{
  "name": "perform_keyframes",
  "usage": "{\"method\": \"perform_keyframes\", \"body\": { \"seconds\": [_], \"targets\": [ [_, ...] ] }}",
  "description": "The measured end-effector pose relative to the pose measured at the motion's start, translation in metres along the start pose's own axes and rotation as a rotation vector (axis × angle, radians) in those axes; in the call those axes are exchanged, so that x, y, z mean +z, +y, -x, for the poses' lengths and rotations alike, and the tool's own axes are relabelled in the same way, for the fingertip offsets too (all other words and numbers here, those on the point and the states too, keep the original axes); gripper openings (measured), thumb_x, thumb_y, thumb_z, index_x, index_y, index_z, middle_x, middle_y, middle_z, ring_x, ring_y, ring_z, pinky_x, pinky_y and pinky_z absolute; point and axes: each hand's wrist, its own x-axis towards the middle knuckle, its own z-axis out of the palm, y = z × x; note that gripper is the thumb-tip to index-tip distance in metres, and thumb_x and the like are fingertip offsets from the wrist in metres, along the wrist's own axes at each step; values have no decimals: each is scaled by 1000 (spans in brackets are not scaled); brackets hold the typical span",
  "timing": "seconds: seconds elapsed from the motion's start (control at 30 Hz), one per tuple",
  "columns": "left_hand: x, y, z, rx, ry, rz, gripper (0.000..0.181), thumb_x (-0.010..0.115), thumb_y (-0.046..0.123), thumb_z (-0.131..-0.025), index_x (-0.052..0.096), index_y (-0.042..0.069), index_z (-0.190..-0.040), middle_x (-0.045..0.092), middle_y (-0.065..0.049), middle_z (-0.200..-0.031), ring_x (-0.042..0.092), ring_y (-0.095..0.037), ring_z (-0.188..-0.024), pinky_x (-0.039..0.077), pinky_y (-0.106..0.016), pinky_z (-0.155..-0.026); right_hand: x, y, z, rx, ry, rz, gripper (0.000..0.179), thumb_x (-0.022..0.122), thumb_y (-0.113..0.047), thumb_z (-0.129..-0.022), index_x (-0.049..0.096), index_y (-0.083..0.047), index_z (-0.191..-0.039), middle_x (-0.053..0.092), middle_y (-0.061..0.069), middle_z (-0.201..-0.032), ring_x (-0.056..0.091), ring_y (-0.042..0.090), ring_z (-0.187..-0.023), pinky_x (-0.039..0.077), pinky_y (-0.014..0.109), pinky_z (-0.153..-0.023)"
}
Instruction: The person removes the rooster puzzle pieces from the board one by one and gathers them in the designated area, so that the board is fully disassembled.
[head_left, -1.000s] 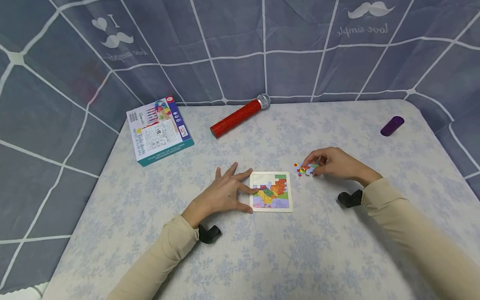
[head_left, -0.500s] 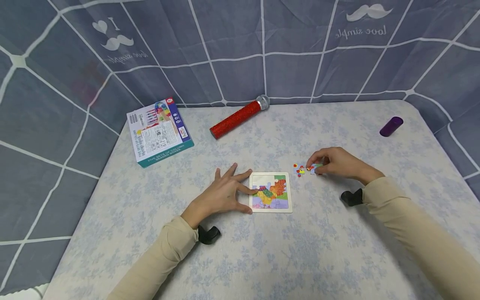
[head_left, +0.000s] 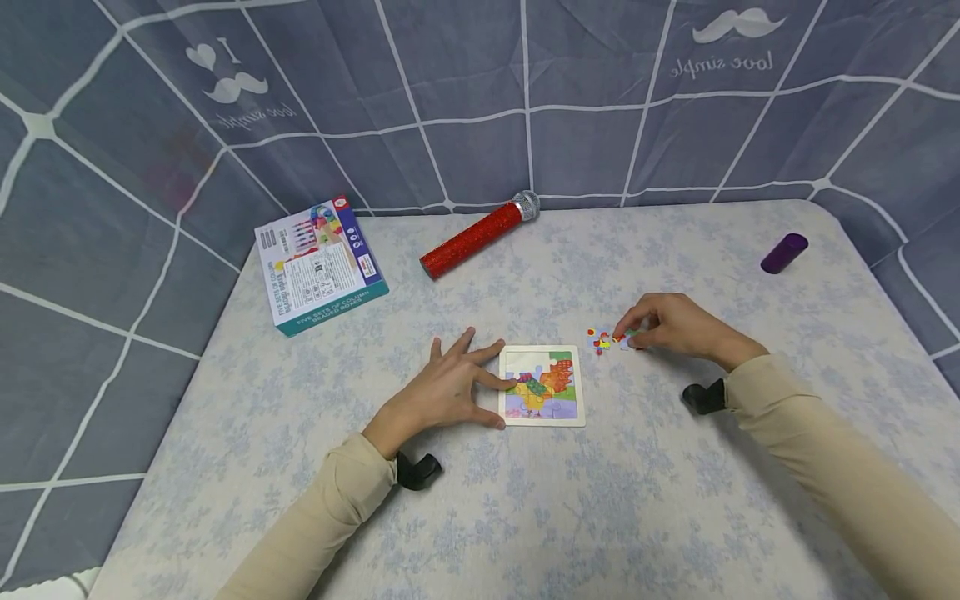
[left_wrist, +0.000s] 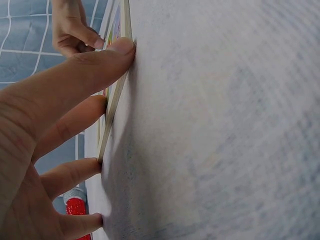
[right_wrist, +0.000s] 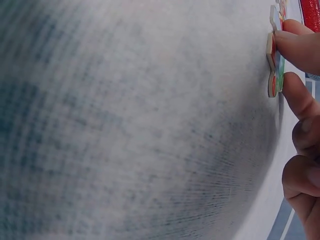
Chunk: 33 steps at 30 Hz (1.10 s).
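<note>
A square puzzle board (head_left: 542, 422) with a white rim lies on the table, partly filled with pieces of a colourful bird picture; its upper left is bare. My left hand (head_left: 442, 387) rests at the board's left edge, fingers spread, one fingertip over the picture. In the left wrist view the thumb presses the board's side (left_wrist: 114, 107). To the right of the board lie loose puzzle pieces (head_left: 602, 341). My right hand (head_left: 678, 329) pinches a puzzle piece (right_wrist: 271, 52) among them with curled fingers, partly covering it.
Toward the back lie a red glittery microphone (head_left: 476, 240) and, at the left, a boxed bead set (head_left: 318, 267). A purple cylinder (head_left: 784, 252) lies at the far right. A grey-blue checked curtain (head_left: 480, 154) hangs behind the table.
My right hand has shifted slightly right, and the pieces under its fingers have moved right, apart from the others. My left hand and the board stay in place.
</note>
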Motion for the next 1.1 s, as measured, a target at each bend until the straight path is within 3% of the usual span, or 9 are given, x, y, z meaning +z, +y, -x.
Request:
{"method": "perform_keyframes", "body": {
  "seconds": [0.27,0.4,0.57,0.83,0.97,1.1],
  "targets": [
    [-1,0,1,6,-2,0,58,89,45,-66,72,27,-119,36,-4,-155,9,-44,-147,3,-78,-103,-4,-3,2,-25,23,36,21,77,-9,-84,76,-18,-103,68,1,-98,54,19,-80,43,32,-67],
    [-2,1,0,6,-5,-12,59,90,45,-66,72,28,-119,36,-4,-155,10,-44,-147,3,-78,-103,-4,-10,0,-52,43,2,24,75,-6,-84,74,-13,-107,70,3,-99,57,20,-73,45,29,-62],
    [-2,1,0,3,-5,-23,59,90,46,-66,72,28,-119,37,-4,-155,10,-44,-147,4,-78,-103,8,-24,-9,-130,-15,-38,23,75,-4,-84,75,-11,-106,68,3,-97,56,19,-71,46,28,-62],
    [-2,1,0,5,-8,-18,59,89,47,-66,72,27,-120,36,-3,-155,9,-44,-147,4,-79,-103,33,-49,-24,-270,-147,-3,27,73,-1,-84,75,-11,-109,65,1,-94,50,16,-70,44,28,-63],
    [-2,0,-1,10,-11,-26,59,88,48,-67,72,28,-120,36,-3,-155,10,-44,-147,5,-79,-102,39,-60,-31,-292,-183,56,29,71,-2,-85,75,-13,-111,65,1,-98,49,15,-69,45,30,-64],
    [-1,-1,-1,18,-9,-26,58,88,49,-67,73,29,-119,37,-3,-155,10,-45,-147,7,-80,-101,43,-66,-35,-314,-188,194,29,67,-3,-87,76,-16,-111,63,-3,-100,52,12,-73,47,32,-68]
  ]
}}
